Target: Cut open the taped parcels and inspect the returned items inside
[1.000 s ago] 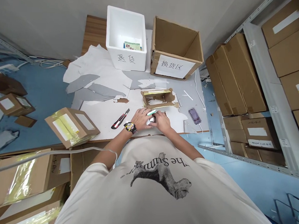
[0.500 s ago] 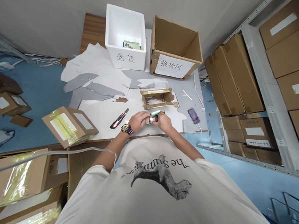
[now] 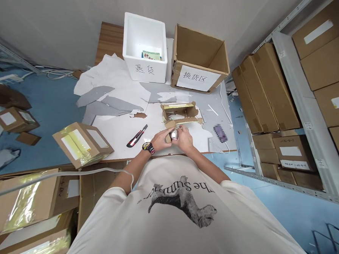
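Note:
Both my hands meet over a white board at the front of the bench. Between them is a small shiny silver cylinder (image 3: 174, 134), gripped by my left hand (image 3: 161, 140) and my right hand (image 3: 185, 139). A piece of brown cardboard (image 3: 169, 131) sticks out from under my left fingers, partly hidden. A red and black utility knife (image 3: 137, 136) lies just left of my left hand, not touched. Beyond my fingers sits a cut-open cardboard carton (image 3: 179, 111). A black and yellow watch (image 3: 148, 148) is on my left wrist.
A white foam box (image 3: 144, 67) and an open cardboard box (image 3: 199, 70) stand at the back. A taped carton (image 3: 81, 145) sits at the bench's left edge. A blurred purple object (image 3: 220, 133) lies right. Cartons fill the metal shelves (image 3: 301, 107) on the right.
The green and white strip seen above my hands earlier no longer shows, and a brown cardboard piece now appears there. My hands have moved closer together around the silver cylinder.

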The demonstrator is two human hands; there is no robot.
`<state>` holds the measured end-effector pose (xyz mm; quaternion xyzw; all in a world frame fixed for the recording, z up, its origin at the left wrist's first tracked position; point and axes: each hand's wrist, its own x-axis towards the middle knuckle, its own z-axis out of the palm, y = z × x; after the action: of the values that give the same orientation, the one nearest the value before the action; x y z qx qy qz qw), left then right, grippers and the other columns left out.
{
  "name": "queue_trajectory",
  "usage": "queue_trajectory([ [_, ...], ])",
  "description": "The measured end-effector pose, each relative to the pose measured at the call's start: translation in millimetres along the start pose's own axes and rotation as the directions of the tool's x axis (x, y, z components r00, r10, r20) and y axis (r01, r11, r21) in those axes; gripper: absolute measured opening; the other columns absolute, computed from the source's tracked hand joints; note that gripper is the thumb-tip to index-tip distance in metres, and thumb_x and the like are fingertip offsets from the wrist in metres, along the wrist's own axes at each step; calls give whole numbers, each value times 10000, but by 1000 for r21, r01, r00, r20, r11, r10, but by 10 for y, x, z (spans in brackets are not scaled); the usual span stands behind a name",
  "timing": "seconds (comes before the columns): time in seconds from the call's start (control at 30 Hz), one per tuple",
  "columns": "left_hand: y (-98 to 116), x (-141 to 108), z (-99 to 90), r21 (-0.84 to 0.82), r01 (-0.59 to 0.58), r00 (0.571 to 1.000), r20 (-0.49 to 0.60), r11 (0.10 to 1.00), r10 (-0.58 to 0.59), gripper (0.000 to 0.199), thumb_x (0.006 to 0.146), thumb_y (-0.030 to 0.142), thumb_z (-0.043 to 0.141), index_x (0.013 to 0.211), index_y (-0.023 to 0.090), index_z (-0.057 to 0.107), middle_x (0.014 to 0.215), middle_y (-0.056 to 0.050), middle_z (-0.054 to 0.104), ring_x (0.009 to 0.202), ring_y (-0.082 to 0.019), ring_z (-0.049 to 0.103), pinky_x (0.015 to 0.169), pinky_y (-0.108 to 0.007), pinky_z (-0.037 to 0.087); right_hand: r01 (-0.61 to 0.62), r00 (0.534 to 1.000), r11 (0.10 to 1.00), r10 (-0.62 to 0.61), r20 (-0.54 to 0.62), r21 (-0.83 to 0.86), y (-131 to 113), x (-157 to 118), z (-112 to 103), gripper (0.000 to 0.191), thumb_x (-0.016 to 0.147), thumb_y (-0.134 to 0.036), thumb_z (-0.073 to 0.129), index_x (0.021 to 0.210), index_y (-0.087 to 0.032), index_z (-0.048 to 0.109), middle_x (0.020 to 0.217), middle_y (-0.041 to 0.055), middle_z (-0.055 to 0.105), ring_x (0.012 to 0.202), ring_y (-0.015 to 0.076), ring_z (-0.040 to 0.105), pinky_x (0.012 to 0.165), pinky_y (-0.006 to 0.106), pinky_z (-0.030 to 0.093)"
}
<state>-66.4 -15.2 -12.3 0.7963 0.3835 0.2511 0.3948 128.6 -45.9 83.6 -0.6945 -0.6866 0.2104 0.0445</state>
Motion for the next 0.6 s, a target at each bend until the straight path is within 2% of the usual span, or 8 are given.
queue_trajectory([
  [0.1, -20, 68, -15, -4, 44, 999, -10, 999, -44, 884, 807, 299, 773, 1675, 216, 633, 1602, -143, 745, 1460, -366, 727, 1261, -493, 573, 62, 990, 987, -42, -136, 146, -13, -103, -156, 513, 862, -294, 825, 1359, -210, 735, 1605, 183, 653, 1424, 387, 645, 1106, 493, 638],
  [0.23, -12, 169, -35, 25, 30, 999, 35, 999, -31, 880, 798, 330, 834, 1641, 172, 640, 1504, -200, 751, 1395, -407, 717, 1239, -556, 563, 136, 959, 905, -19, -281, 403, 23, -80, -493, 560, 847, -366, 809, 1386, -235, 727, 1345, 126, 797, 1161, 328, 756, 1060, 467, 653],
  [0.33, 53, 107, -152, 85, -3, 1000, 1, 996, 3, 970, 816, 437, 917, 1706, 223, 595, 1662, -227, 607, 1534, -457, 586, 1286, -641, 507, 255, 906, 745, 40, -422, 616, 144, 53, -799, 621, 826, -371, 812, 1432, -266, 724, 1324, 94, 813, 1115, 296, 766, 1005, 450, 673],
  [0.43, 182, -25, -406, 126, 8, 992, -123, 992, 7, 1008, 830, 585, 960, 1724, 291, 598, 1813, -217, 430, 1615, -496, 470, 1326, -708, 444, 365, 859, 569, 99, -502, 737, 280, 199, -1097, 615, 833, -382, 832, 1432, -290, 727, 1347, 85, 810, 1213, 303, 771, 1034, 465, 673],
  [0.5, 307, -46, -603, 27, 29, 972, -233, 999, -22, 972, 902, 689, 891, 1736, 294, 586, 1818, -211, 433, 1617, -476, 473, 1340, -696, 437, 395, 859, 495, 100, -502, 774, 326, 279, -1264, 589, 829, -402, 857, 1395, -293, 737, 1344, 81, 812, 1262, 313, 766, 1068, 487, 670],
  [0.53, 381, -20, -691, -95, 32, 962, -265, 995, -56, 948, 954, 742, 820, 1747, 287, 569, 1802, -211, 468, 1608, -455, 499, 1332, -674, 457, 402, 866, 465, 87, -492, 789, 327, 314, -1332, 580, 825, -417, 872, 1377, -294, 744, 1339, 79, 814, 1271, 318, 764, 1071, 495, 671],
  [0.57, 462, 31, -765, -262, 33, 961, -258, 964, -103, 926, 1005, 793, 731, 1752, 274, 556, 1773, -215, 518, 1585, -435, 543, 1306, -648, 497, 404, 877, 436, 66, -477, 804, 313, 349, -1389, 577, 823, -437, 886, 1365, -295, 749, 1331, 79, 816, 1272, 323, 763, 1061, 498, 675],
  [0.6, 548, 101, -822, -451, 44, 968, -201, 892, -149, 915, 1044, 837, 637, 1745, 254, 556, 1731, -223, 575, 1542, -418, 601, 1260, -622, 548, 403, 889, 405, 42, -457, 821, 284, 383, -1433, 582, 822, -464, 899, 1360, -296, 753, 1321, 80, 818, 1263, 328, 763, 1040, 497, 681],
])
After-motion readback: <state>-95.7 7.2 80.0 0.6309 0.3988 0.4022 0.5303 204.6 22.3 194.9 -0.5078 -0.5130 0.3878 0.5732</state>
